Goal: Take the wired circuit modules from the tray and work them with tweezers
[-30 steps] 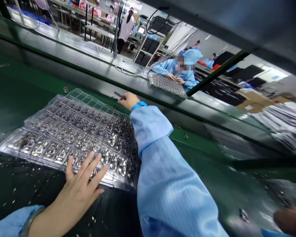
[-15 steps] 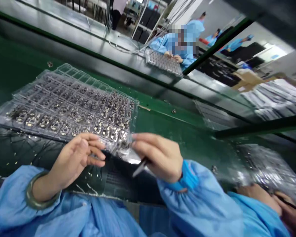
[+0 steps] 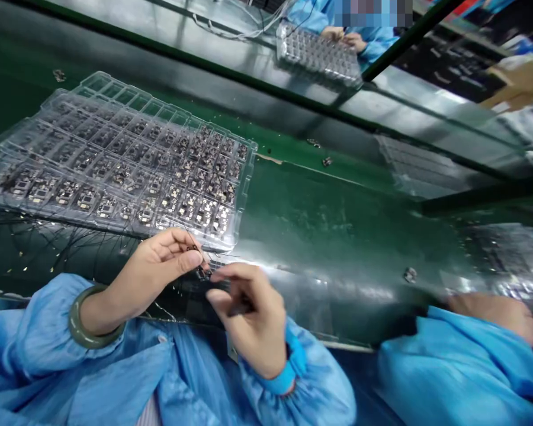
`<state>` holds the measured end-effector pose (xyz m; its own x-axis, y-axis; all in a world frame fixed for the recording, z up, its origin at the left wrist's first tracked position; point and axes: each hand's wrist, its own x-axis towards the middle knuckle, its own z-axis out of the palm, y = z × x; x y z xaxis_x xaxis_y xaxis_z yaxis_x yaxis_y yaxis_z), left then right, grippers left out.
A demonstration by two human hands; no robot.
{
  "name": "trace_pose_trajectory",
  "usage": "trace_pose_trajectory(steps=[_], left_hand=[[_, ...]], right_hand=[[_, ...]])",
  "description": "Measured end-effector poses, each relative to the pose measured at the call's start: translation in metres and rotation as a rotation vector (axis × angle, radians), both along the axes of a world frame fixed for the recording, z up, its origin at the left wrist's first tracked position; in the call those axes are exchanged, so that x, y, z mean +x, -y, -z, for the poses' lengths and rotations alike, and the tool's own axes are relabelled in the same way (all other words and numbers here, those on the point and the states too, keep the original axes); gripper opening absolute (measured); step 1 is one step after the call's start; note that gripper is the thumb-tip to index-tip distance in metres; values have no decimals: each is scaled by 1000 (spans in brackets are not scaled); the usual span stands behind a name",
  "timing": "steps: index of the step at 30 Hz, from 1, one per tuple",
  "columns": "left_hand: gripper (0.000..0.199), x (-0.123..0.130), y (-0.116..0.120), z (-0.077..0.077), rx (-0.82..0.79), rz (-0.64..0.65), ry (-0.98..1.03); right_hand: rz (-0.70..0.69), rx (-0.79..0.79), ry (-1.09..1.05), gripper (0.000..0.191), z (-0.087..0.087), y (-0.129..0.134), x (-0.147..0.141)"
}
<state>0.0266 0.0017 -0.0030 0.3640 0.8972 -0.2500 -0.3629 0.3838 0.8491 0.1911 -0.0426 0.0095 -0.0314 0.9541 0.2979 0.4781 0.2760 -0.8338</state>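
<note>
Below a clear, ridged plastic tray (image 3: 98, 86) at upper left, the left hand (image 3: 155, 272) pinches a tiny dark part (image 3: 201, 269) between thumb and forefinger, the right hand (image 3: 249, 313) curled just beside it.

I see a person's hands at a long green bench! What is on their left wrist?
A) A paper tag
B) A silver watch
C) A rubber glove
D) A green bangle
D. A green bangle circles the wrist of the left hand, right where the blue sleeve ends.
</note>
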Motion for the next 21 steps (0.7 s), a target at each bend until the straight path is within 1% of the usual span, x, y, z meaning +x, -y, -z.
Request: trace_pose_trajectory(steps=[1,4,6,8,11,13,16,21], left_hand=[[12,1,-1,1,4,-10,-8],[9,1,-2,4,79,-35,-42],[6,0,-2,6,165,-47,-55],[8,-2,-1,8,211,-56,-65],[11,-4,-1,9,213,-69,-76],[9,-3,-1,8,219,-76,-97],[6,-2,-2,6,237,-95,-171],[6,0,1,-1,297,-134,-329]], right_hand=[[-7,-71,-40,9,4,1,-7],[69,-151,-186,6,11,-2,-22],[98,-187,-261,10,12,-5,-25],[100,-214,-298,11,11,-6,-24],[85,-244,-320,12,7,-8,-22],[81,-265,-338,13,6,-9,-22],[92,-274,-374,13,5,-11,-24],[137,-240,-391,10,8,-13,-28]])
